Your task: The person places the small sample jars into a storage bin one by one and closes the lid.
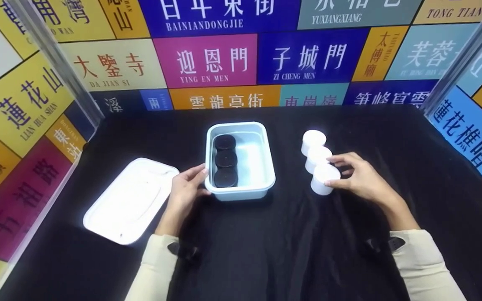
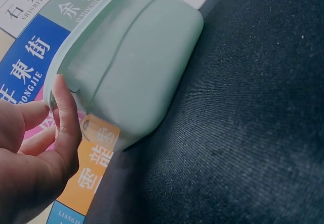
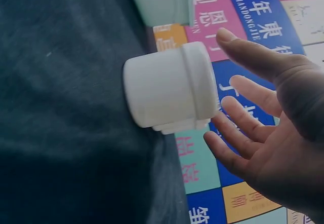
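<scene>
A pale blue-green plastic box (image 1: 241, 192) stands at the centre of the black cloth. Three black round-topped jars (image 1: 226, 159) line its left side. My left hand (image 1: 181, 194) pinches the box's left rim, thumb and fingers on either side in the left wrist view. To the right, three white lidded jars form a row: a near one (image 1: 324, 184), a middle one (image 1: 317, 161) and a far one (image 1: 313, 141). Around the near jar's lid hovers my right hand (image 1: 364, 177). Its fingers (image 3: 243, 112) are spread and relaxed, seemingly apart from the white jar (image 3: 162, 87).
A white rectangular lid (image 1: 128, 200) lies flat left of the box, close to the left forearm. Black cloth (image 1: 257, 251) covers the table. Panels with coloured name signs (image 1: 214, 60) wall in the back and both sides, with clear posts (image 1: 460, 62) at the corners.
</scene>
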`<state>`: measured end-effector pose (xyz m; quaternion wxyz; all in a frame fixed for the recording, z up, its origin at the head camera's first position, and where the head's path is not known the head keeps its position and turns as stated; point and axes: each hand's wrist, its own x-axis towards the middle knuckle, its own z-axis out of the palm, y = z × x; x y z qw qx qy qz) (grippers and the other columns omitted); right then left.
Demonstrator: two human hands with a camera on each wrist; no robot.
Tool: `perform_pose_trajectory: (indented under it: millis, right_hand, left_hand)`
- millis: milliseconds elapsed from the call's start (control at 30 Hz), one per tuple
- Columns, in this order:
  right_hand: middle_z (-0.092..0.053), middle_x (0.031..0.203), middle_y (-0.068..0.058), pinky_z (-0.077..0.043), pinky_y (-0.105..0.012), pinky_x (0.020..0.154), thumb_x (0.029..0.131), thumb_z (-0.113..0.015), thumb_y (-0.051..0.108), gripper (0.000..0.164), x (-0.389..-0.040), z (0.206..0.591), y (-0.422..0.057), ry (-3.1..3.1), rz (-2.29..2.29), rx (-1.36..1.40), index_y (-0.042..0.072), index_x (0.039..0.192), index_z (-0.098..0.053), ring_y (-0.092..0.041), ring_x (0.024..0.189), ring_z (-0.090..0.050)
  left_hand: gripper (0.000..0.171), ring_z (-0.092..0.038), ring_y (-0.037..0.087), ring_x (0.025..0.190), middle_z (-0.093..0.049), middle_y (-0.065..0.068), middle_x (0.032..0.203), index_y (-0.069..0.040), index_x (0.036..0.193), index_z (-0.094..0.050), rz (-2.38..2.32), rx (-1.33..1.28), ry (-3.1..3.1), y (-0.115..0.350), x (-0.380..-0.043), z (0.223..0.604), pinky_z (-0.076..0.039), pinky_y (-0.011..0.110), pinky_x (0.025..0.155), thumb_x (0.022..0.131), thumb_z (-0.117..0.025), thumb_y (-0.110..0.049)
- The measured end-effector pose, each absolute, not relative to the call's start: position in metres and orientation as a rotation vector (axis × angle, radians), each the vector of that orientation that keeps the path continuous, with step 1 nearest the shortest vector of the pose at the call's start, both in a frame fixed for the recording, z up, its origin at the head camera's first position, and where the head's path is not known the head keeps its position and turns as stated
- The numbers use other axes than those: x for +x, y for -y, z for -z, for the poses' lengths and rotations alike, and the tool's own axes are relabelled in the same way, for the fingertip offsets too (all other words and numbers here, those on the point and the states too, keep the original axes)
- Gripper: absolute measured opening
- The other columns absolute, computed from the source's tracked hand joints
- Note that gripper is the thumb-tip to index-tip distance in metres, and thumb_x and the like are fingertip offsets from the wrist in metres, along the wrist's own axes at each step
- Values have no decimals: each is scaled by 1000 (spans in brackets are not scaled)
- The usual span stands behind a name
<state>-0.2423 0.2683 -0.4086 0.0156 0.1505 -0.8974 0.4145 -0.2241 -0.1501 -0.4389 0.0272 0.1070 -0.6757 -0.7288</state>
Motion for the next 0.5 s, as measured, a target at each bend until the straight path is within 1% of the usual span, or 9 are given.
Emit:
perform_pose_trajectory:
  millis: [100, 167, 333, 400, 500]
  right_hand:
    - [-58, 122, -20, -55, -22, 88, 77, -88, 18, 63, -243, 413, -268, 2834, -1264, 453, -1, 130, -61, -34, 111, -60]
    - [-57, 121, -20, -56, -25, 88, 76, -88, 18, 64, -244, 416, -268, 2849, -1245, 450, -1, 130, -60, -33, 109, -60]
    - [-56, 123, -22, -55, -19, 86, 76, -88, 16, 66, -245, 421, -269, 2873, -1215, 441, -1, 132, -59, -34, 109, -60]
    - [-55, 125, -23, -56, -20, 87, 76, -88, 15, 67, -246, 422, -270, 2882, -1214, 439, -1, 133, -58, -35, 110, -60]
    - [-54, 128, -24, -58, -29, 90, 76, -88, 15, 67, -245, 423, -271, 2894, -1216, 431, -1, 134, -56, -36, 110, -60]
  left_hand:
    - [37, -64, 11, 76, -67, 24, 121, 4, 131, -63, 2244, 330, 2090, 150, -223, 439, -57, 21, 52, 97, -65, -11]
    - [37, -64, 10, 76, -67, 23, 121, 4, 131, -63, 2243, 327, 2087, 150, -223, 439, -56, 21, 52, 97, -65, -10]
    - [36, -63, 10, 74, -68, 23, 120, 4, 131, -63, 2246, 324, 2078, 150, -222, 438, -56, 21, 50, 97, -65, -9]
    - [36, -63, 10, 73, -68, 23, 120, 4, 130, -63, 2244, 324, 2078, 150, -223, 438, -56, 21, 50, 97, -65, -10]
    - [37, -63, 10, 73, -68, 24, 121, 4, 130, -63, 2247, 323, 2077, 149, -224, 439, -56, 22, 51, 97, -66, -10]
